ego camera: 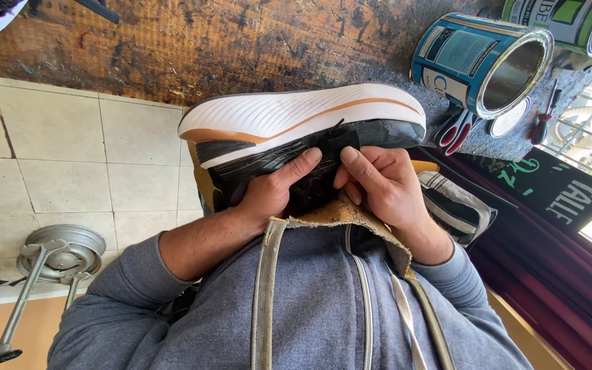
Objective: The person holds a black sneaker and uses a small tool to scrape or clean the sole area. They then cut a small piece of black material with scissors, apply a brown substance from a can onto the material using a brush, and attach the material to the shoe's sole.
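Hands, two of them, are clamping one running shoe at the frame's centre: the left hand and right hand are pinching its black upper, fingers closed on it. Its white sole with one orange stripe is facing twelve o'clock. Two tins are lying at two o'clock.

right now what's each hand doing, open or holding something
Left hand: closed on the black upper of the shoe, thumb on top.
Right hand: fingers curled, thumb pressing the black tab on the shoe.
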